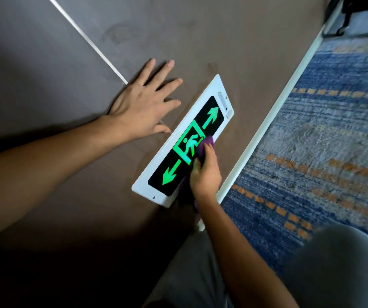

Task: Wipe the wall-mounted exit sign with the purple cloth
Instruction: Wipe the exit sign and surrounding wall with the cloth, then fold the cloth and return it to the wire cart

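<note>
The exit sign [169,174] is a white-framed black panel with a green running figure and two green arrows, fixed low on the brown wall. My right hand [205,174] grips the purple cloth [206,144] and presses it on the sign's middle, beside the running figure. Most of the cloth is hidden under the fingers; a bit shows below the wrist. My left hand [143,101] lies flat on the wall, fingers spread, just left of the sign, thumb near its frame.
A white skirting strip [267,127] runs along the wall's base to the right of the sign. Beyond it lies blue carpet [323,141] with orange dashes. A pale seam [85,36] crosses the wall upper left. My grey-clad knees show at the bottom.
</note>
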Tool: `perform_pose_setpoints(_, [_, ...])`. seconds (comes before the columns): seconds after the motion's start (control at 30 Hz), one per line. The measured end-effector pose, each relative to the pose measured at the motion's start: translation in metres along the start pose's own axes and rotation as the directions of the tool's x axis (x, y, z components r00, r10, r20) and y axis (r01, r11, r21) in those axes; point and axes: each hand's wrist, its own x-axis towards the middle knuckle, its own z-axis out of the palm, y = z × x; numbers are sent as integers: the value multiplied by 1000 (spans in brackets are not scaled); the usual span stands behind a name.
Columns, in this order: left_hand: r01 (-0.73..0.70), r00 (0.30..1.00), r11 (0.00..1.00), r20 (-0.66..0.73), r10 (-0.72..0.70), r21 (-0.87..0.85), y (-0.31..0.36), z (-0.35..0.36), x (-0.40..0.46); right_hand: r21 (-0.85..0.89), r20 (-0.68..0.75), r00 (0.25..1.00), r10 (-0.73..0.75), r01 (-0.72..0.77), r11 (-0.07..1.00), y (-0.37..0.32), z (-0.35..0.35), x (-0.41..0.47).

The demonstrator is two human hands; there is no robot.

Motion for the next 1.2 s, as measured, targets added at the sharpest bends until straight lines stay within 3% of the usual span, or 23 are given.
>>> perform_pose_setpoints(0.07, [52, 998, 998, 26, -52, 17, 2, -6, 2, 45, -48, 982, 183, -180, 983, 4, -32, 8])
perform_pose_setpoints(0.1, [68, 997, 998, 34, -68, 14, 2, -8, 3, 80, -76, 976, 204, -198, 977, -2, -44, 8])
perform_pose_setpoints(0.33, [102, 990, 994, 105, -97, -39, 3, -26, 0, 333, -153, 979, 132, -75, 940, -63, -122, -7])
perform_pose_setpoints(0.4, [183, 980, 963, 117, -162, -197, 7, -33, 2, 396, -159, 974, 160, -85, 914, -75, -137, -14])
perform_pose_setpoints(0.57, [410, 905, 618, 215, -368, -671, 14, -55, 8, 289, -179, 983, 28, 25, 957, -112, -157, -34])
perform_pose_setpoints(0.63, [432, 857, 353, 255, -448, -830, 33, -72, 6, 159, -148, 988, -54, 78, 984, -122, -167, -40])
perform_pose_setpoints(0.7, [308, 829, -4, 270, -489, -951, 64, -97, -3, 82, -107, 985, -133, 142, 986, -128, -182, -42])
perform_pose_setpoints(0.77, [134, 863, -318, 268, -428, -939, 99, -128, -16, 80, -97, 979, -177, 185, 980, -131, -199, -43])
perform_pose_setpoints(0.83, [71, 904, -503, 268, -333, -861, 126, -150, -31, 181, -112, 982, -155, 173, 968, -127, -206, -45])
perform_pose_setpoints(0.93, [66, 907, -625, 308, -288, -778, 157, -160, -41, 393, -72, 997, 38, -6, 920, -116, -206, -60])
perform_pose_setpoints(1.07, [106, 890, -644, 361, -279, -758, 165, -167, -58, 461, -8, 967, 254, -222, 859, -122, -216, -82])
perform_pose_setpoints(1.2, [158, 902, -646, 376, -213, -746, 138, -193, -71, 651, 47, 911, 409, -339, 679, -155, -232, -109])
